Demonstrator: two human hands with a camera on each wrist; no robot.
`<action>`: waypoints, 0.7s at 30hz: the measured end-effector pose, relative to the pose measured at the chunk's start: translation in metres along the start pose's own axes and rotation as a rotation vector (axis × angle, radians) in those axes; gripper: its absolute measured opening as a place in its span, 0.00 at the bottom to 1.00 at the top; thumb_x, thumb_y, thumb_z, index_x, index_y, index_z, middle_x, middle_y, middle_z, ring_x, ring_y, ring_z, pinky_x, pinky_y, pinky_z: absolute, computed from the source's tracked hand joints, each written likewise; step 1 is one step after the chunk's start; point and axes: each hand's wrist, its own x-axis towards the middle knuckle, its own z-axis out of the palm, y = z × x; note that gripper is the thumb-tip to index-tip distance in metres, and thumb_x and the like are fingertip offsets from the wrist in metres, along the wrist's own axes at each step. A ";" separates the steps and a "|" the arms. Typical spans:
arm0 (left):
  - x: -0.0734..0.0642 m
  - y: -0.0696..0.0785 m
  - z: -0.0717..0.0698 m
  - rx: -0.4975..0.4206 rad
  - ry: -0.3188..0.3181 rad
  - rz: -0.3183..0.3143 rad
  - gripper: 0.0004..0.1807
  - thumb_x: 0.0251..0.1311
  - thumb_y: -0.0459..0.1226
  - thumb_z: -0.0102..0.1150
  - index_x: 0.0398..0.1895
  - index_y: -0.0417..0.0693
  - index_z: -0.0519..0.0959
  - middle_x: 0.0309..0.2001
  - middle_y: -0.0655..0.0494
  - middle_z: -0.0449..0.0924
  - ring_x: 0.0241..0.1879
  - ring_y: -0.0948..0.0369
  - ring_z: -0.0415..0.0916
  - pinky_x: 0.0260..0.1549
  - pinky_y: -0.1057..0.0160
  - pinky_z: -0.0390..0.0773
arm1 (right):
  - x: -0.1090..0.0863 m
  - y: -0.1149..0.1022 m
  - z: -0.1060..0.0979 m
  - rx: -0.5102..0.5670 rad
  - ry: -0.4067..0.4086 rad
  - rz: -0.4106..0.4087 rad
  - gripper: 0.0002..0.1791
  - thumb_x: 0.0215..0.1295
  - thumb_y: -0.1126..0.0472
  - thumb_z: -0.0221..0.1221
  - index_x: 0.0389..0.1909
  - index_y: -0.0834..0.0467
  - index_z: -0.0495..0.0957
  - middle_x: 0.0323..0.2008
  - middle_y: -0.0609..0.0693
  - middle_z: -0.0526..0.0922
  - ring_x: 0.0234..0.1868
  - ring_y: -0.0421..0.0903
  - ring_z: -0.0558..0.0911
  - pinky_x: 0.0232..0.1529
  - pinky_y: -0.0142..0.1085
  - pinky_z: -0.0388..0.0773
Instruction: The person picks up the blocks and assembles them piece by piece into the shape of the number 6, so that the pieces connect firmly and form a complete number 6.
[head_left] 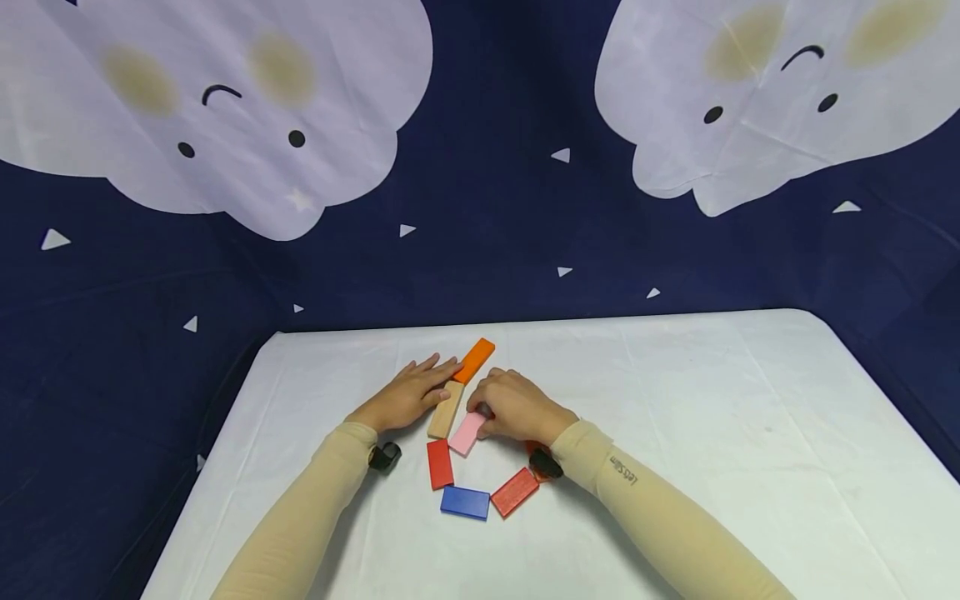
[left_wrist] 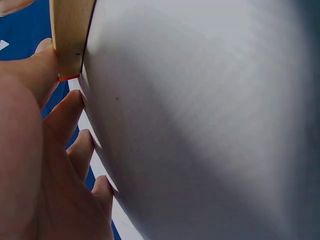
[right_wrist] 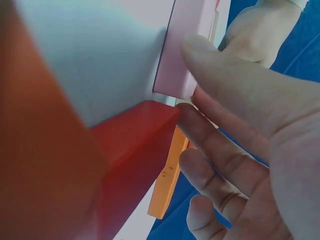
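My right hand [head_left: 519, 406] pinches the near-right edge of a pink block [head_left: 467, 434]. In the right wrist view the thumb presses on the pink block [right_wrist: 181, 55], and a red block [right_wrist: 142, 132] stands close to its end; the hand hides that red block from above. My left hand [head_left: 408, 396] lies with fingers spread, its thumb on a plain wooden block [head_left: 446, 410] and its index fingertip at an orange block [head_left: 476, 359]. From the left wrist, the wooden block [left_wrist: 72, 37] is beside the thumb, with the other fingertips on the white surface.
Nearer the body, a red block [head_left: 440, 464], a blue block [head_left: 465, 502] and another red block [head_left: 515, 492] form a curve. An orange-red block [head_left: 542, 477] is partly covered by the right wrist. White cloth covers the table [head_left: 697, 400]; a dark blue curtain [head_left: 510, 208] hangs behind.
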 end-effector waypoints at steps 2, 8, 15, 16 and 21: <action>0.000 0.000 0.000 0.000 0.002 0.001 0.31 0.78 0.49 0.45 0.79 0.51 0.58 0.78 0.55 0.56 0.79 0.49 0.44 0.75 0.40 0.39 | 0.000 0.001 -0.001 0.002 -0.001 0.012 0.18 0.51 0.52 0.77 0.41 0.53 0.88 0.38 0.43 0.87 0.42 0.43 0.77 0.48 0.39 0.75; 0.000 0.000 0.000 0.005 0.005 0.006 0.31 0.78 0.49 0.46 0.79 0.51 0.58 0.78 0.54 0.56 0.79 0.49 0.44 0.75 0.39 0.39 | -0.001 0.004 0.000 -0.002 -0.006 0.044 0.17 0.51 0.51 0.77 0.39 0.53 0.88 0.36 0.42 0.87 0.40 0.42 0.76 0.48 0.39 0.75; 0.001 0.000 0.001 0.008 0.003 0.000 0.31 0.77 0.49 0.46 0.79 0.52 0.58 0.78 0.55 0.56 0.79 0.49 0.44 0.75 0.39 0.39 | -0.003 0.006 0.000 0.026 -0.004 0.058 0.17 0.51 0.49 0.77 0.38 0.53 0.88 0.36 0.42 0.87 0.40 0.42 0.76 0.47 0.38 0.75; 0.001 0.000 0.001 0.007 0.002 0.000 0.31 0.77 0.49 0.46 0.79 0.53 0.58 0.78 0.55 0.56 0.79 0.49 0.44 0.74 0.39 0.39 | -0.004 0.007 -0.001 0.043 -0.004 0.066 0.17 0.51 0.50 0.77 0.39 0.53 0.88 0.37 0.43 0.87 0.41 0.43 0.76 0.48 0.39 0.75; 0.000 0.000 0.000 0.014 -0.006 -0.009 0.31 0.77 0.50 0.45 0.80 0.55 0.57 0.78 0.56 0.55 0.79 0.49 0.43 0.75 0.40 0.39 | -0.018 0.015 -0.009 0.158 -0.020 0.144 0.23 0.51 0.52 0.77 0.48 0.56 0.86 0.45 0.46 0.86 0.45 0.44 0.76 0.52 0.39 0.76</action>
